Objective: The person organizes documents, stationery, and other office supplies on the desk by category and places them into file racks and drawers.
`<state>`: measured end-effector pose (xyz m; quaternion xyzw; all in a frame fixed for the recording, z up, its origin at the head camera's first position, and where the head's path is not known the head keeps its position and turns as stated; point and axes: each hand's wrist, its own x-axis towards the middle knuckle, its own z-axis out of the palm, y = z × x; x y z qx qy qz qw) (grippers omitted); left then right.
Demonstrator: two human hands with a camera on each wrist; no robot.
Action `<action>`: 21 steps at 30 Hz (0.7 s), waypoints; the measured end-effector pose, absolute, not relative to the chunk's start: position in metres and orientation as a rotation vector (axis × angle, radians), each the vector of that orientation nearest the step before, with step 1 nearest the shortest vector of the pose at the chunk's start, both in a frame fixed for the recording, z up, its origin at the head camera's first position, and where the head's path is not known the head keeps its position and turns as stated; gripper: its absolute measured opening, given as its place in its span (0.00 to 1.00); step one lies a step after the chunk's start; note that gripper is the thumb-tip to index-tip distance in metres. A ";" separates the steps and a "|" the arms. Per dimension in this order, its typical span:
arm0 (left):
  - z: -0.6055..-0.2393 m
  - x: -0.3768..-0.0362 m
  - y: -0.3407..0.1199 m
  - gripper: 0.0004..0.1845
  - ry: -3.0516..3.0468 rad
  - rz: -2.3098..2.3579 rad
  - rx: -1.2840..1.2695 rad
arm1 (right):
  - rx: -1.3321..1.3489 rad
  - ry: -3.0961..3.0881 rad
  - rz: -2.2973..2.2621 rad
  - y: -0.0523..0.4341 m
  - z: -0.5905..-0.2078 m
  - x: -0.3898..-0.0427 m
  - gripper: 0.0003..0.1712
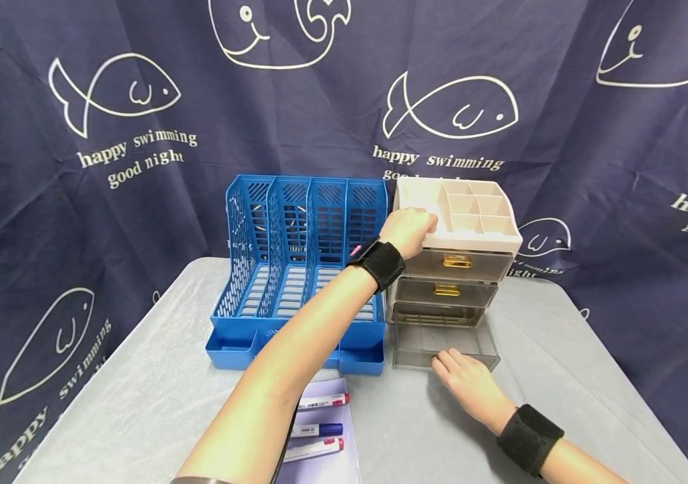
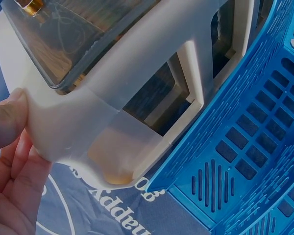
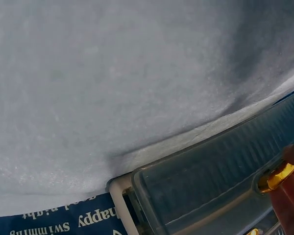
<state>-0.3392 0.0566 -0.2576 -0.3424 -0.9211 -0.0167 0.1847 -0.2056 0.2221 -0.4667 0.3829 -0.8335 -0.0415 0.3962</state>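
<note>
A cream desktop organizer (image 1: 477, 238) with smoky see-through drawers stands at the right of the table. My left hand (image 1: 407, 232) grips its upper front edge; in the left wrist view the thumb (image 2: 7, 120) lies on one side of the cream rim and the fingers on the other. The bottom drawer (image 1: 413, 359) is pulled out toward me. At its front is my right hand (image 1: 467, 383), pinching the gold handle (image 3: 279, 177) between thumb and fingers. Both upper drawers (image 1: 422, 262) are closed, with gold handles (image 1: 457, 261) showing.
A blue file rack (image 1: 268, 269) with several slots stands close beside the organizer on the left. Nearer me, a lilac tray (image 1: 349, 464) holds markers (image 1: 320, 430), partly hidden by my left forearm. A dark fish-print cloth (image 1: 283, 121) hangs behind the table.
</note>
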 end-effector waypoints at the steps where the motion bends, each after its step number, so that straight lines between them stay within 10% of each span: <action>1: -0.258 -0.339 0.056 0.13 -2.596 -0.045 -0.967 | 0.969 -2.116 -0.101 0.222 -0.467 -0.205 0.13; 21: -0.256 -0.339 0.057 0.14 -2.611 -0.031 -0.968 | 1.290 -2.138 0.358 0.137 -0.416 -0.164 0.15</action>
